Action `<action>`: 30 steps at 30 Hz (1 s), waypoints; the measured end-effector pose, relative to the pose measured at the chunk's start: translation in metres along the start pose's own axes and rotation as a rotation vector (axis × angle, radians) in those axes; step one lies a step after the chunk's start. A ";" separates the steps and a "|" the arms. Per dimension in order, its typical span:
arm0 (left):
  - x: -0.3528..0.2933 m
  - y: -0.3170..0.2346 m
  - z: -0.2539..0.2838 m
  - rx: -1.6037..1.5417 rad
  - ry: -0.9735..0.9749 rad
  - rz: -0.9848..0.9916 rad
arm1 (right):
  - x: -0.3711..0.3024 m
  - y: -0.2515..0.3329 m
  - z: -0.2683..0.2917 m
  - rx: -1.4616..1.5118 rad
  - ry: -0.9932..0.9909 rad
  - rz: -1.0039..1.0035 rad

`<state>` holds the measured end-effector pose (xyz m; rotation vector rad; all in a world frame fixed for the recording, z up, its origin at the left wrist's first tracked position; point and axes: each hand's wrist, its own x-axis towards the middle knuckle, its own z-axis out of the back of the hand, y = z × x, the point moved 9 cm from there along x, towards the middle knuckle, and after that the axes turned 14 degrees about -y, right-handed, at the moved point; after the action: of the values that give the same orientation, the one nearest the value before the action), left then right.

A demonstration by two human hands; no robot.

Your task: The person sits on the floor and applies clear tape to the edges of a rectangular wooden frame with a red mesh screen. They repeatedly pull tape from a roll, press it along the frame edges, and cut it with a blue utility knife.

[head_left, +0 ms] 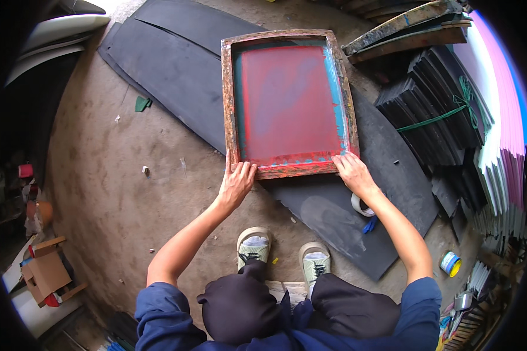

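A wooden-framed printing screen (293, 99), its mesh stained red with teal along the edges, lies across dark sheets on the floor. My left hand (237, 180) grips the near left corner of its paint-crusted frame, fingers curled over the wood. At the near right corner, my right hand (353, 174) holds the frame the same way. Under the screen a large black sheet (175, 64) runs diagonally from far left to near right. Beside my right forearm lies a white tape roll (362, 206), with a small blue object (369, 224) next to it.
Tied black sheets (433, 93) and pale, pink and blue sheets (498, 117) stack up at the right. Old wooden frames (410, 29) lean at the far right. A paint can (451, 263) stands near right; a cardboard box (47, 273) sits at the left. Small scraps dot the floor.
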<state>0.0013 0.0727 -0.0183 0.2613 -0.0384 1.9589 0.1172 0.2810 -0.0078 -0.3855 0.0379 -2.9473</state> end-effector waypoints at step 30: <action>0.055 -0.022 0.087 -0.629 -0.245 -0.006 | -0.086 -0.115 0.125 0.041 -0.210 -0.736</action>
<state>0.0152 0.1179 0.0757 0.0802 -0.7945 1.7986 0.2126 0.4083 0.0960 -0.8608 -0.2414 -3.5842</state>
